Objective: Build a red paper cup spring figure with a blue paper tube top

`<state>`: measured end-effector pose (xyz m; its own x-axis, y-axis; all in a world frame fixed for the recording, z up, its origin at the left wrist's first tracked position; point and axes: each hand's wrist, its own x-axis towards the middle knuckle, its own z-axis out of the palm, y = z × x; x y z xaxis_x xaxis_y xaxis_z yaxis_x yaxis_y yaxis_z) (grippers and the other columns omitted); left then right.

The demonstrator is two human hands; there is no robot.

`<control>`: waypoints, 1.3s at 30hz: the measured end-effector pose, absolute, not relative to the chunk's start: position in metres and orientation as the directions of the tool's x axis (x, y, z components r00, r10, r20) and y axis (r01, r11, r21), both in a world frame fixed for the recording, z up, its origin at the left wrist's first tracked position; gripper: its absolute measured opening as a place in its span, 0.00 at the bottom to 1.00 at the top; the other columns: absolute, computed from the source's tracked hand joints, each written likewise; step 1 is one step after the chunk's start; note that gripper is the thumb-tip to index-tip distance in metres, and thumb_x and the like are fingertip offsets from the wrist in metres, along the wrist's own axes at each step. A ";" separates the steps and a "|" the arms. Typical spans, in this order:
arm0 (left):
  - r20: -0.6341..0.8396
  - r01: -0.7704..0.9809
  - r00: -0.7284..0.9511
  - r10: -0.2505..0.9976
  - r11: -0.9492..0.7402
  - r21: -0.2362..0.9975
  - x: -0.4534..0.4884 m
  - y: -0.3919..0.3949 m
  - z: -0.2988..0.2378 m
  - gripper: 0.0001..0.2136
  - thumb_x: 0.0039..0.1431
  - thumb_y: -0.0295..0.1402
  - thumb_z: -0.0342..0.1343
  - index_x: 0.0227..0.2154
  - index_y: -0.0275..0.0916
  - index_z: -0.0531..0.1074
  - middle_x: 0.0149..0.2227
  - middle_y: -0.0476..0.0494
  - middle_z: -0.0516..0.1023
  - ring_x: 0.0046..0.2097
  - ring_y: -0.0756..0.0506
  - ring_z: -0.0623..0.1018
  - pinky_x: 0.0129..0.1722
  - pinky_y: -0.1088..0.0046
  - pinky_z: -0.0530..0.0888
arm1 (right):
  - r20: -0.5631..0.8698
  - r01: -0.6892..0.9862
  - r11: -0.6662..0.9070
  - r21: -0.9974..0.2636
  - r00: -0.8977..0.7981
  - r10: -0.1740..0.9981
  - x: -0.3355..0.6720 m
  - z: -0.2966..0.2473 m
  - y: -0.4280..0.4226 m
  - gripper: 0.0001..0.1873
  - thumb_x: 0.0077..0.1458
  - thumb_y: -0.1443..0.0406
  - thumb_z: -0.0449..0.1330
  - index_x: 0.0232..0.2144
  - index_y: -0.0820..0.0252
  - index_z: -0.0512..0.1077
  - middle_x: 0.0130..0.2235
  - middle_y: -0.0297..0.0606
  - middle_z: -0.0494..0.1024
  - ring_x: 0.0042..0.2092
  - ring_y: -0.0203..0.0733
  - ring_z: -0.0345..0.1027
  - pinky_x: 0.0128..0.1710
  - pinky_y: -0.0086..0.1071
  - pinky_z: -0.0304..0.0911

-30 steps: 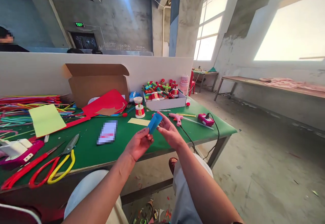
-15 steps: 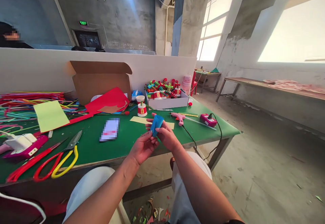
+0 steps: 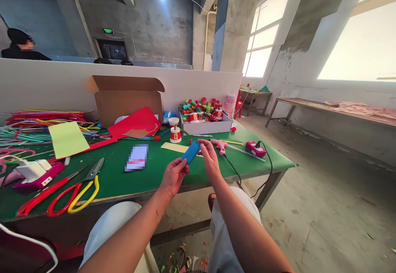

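Note:
A small flat blue strip (image 3: 191,152), paper or foam by its look, is held over the front of the green table. My left hand (image 3: 174,174) pinches its lower left end between thumb and fingers. At the upper right end, the fingers of my right hand (image 3: 210,159) are closed on the strip's edge, with the palm turned inward. Behind the hands a pale yellow paper strip (image 3: 170,147) lies on the table, partly hidden by them. A pink glue gun (image 3: 220,145) rests just beyond my right hand.
A phone (image 3: 136,157), scissors (image 3: 89,182) and red-handled pliers (image 3: 46,193) lie leftward. Bundled pipe cleaners (image 3: 46,118), a cardboard box (image 3: 128,103) and red paper (image 3: 137,124) stand behind. A white box (image 3: 207,127) holds small red-and-green figures. A power strip (image 3: 255,149) trails a cord rightward.
The blue strip was bent between both hands and now extends flat. My right hand has shifted right, to its far end. The view has moved slightly.

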<state>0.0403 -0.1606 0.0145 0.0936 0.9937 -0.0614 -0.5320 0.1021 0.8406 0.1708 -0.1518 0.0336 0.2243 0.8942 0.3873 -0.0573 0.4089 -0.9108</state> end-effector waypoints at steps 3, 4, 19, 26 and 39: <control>0.192 -0.196 -0.015 0.981 -0.191 0.962 0.028 -0.152 0.016 0.16 0.41 0.41 0.67 0.16 0.39 0.66 0.17 0.54 0.62 0.23 0.53 0.61 0.23 0.76 0.58 | 0.415 0.059 0.413 -0.909 0.240 0.878 0.184 0.036 -0.147 0.17 0.54 0.50 0.55 0.29 0.57 0.73 0.33 0.36 0.74 0.35 0.39 0.65 0.36 0.31 0.61; 0.258 -0.098 -0.031 0.966 -0.260 0.961 0.024 -0.150 0.017 0.17 0.42 0.42 0.66 0.16 0.39 0.66 0.17 0.54 0.60 0.23 0.52 0.59 0.23 0.75 0.55 | 0.409 0.068 0.404 -0.912 0.225 0.884 0.187 0.037 -0.147 0.18 0.55 0.50 0.55 0.27 0.57 0.72 0.31 0.36 0.74 0.34 0.38 0.64 0.34 0.31 0.60; 0.020 -0.377 0.138 0.990 0.034 0.926 0.009 -0.142 0.026 0.12 0.40 0.34 0.66 0.19 0.36 0.68 0.16 0.53 0.65 0.21 0.54 0.64 0.24 0.78 0.63 | 0.593 0.236 0.580 -0.779 -0.021 0.805 0.194 0.025 -0.144 0.08 0.53 0.63 0.58 0.36 0.56 0.76 0.40 0.39 0.73 0.29 0.34 0.63 0.30 0.31 0.64; -0.282 -0.470 0.253 0.925 0.373 0.800 0.001 -0.138 0.027 0.07 0.45 0.24 0.60 0.21 0.37 0.66 0.14 0.54 0.64 0.19 0.52 0.67 0.23 0.75 0.70 | 0.717 0.318 0.704 -0.635 -0.096 0.690 0.196 0.034 -0.152 0.11 0.60 0.66 0.53 0.38 0.54 0.76 0.53 0.43 0.72 0.46 0.43 0.68 0.41 0.35 0.67; -0.377 -0.315 0.400 0.835 0.511 0.800 -0.006 -0.139 0.030 0.14 0.48 0.30 0.60 0.15 0.38 0.60 0.11 0.57 0.56 0.14 0.56 0.55 0.15 0.78 0.58 | 0.594 0.292 0.657 -0.695 -0.282 0.753 0.201 0.033 -0.153 0.11 0.49 0.70 0.56 0.31 0.57 0.78 0.34 0.36 0.79 0.33 0.38 0.69 0.32 0.31 0.62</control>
<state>-0.0065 -0.1388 0.0303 0.3998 0.8355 -0.3770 -0.3147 0.5114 0.7997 0.2005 -0.1534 0.0326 -0.2822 0.7532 0.5942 0.2924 0.6574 -0.6945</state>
